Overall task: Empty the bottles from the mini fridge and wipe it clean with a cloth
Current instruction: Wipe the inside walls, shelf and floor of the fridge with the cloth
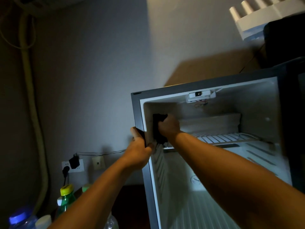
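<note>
Fridge (257,103) inner wall: right hand (169,125) presses cloth (158,128).

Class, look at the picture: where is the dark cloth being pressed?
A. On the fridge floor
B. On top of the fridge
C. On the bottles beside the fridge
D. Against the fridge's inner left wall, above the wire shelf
D: the right hand holds the dark cloth against the inner left wall of the mini fridge, above the wire shelf, while the left hand grips the fridge's front left edge.

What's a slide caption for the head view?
Right hand wipes fridge wall with dark cloth; left hand grips the frame.
</note>
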`<action>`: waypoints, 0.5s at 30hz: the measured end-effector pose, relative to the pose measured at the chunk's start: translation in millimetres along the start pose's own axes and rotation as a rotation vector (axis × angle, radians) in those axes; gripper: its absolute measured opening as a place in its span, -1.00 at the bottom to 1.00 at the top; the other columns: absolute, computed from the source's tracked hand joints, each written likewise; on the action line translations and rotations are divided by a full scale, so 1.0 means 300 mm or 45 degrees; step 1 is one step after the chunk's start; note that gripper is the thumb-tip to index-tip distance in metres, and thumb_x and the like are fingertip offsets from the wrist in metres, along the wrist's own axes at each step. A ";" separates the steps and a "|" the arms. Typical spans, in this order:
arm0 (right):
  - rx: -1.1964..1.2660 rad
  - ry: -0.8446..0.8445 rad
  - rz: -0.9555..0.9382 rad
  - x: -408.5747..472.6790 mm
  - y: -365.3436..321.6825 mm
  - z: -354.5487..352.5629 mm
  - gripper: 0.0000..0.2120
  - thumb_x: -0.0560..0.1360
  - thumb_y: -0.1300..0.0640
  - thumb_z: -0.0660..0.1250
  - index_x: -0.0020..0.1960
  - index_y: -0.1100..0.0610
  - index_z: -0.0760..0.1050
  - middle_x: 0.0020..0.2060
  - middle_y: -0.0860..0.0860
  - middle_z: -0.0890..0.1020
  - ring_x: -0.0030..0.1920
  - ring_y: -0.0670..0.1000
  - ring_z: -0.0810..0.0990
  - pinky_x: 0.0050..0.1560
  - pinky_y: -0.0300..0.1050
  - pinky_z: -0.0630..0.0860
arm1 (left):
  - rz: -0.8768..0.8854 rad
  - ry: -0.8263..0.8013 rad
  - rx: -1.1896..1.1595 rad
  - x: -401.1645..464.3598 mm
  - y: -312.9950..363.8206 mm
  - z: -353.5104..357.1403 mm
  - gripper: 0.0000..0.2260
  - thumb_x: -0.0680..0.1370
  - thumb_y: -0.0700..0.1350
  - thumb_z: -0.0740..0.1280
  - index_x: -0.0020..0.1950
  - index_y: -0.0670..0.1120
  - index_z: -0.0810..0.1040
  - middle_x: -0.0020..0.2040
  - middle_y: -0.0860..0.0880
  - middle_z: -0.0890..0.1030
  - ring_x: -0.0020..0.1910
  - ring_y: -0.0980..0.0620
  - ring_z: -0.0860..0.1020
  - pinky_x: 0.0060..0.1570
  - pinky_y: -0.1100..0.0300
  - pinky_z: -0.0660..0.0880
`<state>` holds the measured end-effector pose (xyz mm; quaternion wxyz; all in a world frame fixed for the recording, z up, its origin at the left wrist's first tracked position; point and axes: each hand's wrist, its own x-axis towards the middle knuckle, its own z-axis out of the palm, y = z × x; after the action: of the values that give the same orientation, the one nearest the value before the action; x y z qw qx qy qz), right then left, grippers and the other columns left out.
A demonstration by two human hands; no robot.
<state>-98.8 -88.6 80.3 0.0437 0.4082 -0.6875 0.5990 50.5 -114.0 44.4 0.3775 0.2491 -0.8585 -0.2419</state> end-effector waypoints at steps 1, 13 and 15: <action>0.012 0.024 0.019 0.007 -0.002 0.008 -0.72 0.52 0.22 0.30 0.21 0.29 0.47 0.07 0.22 0.59 0.14 0.25 0.56 0.04 -0.05 0.47 | 0.002 -0.006 0.006 0.003 -0.003 0.001 -0.54 0.59 -0.21 0.25 0.35 -0.13 0.04 -0.03 -0.18 0.55 -0.17 -0.03 0.57 -0.26 0.17 0.48; 0.254 -0.195 -0.277 -0.229 -0.008 -0.075 -0.73 0.62 0.05 0.23 0.28 0.10 0.45 0.05 0.05 0.58 0.02 -0.01 0.57 -0.06 -0.29 0.48 | 0.002 -0.046 -0.016 0.009 -0.014 0.002 -0.57 0.57 -0.24 0.26 0.23 -0.01 0.05 -0.02 -0.16 0.54 -0.14 -0.02 0.59 -0.19 0.16 0.58; 0.077 -0.085 -0.348 -0.181 -0.008 -0.082 -0.79 0.63 0.12 0.22 0.22 0.15 0.47 -0.04 0.02 0.55 -0.06 -0.03 0.52 -0.13 -0.35 0.40 | 0.010 -0.043 -0.015 0.007 -0.014 -0.001 -0.60 0.57 -0.24 0.26 0.22 -0.03 0.07 -0.04 -0.15 0.54 -0.13 -0.02 0.59 -0.19 0.15 0.57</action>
<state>-71.9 -39.8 59.2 0.0899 0.5188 -0.6083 0.5940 50.5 -118.7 43.2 0.3653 0.2395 -0.8642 -0.2496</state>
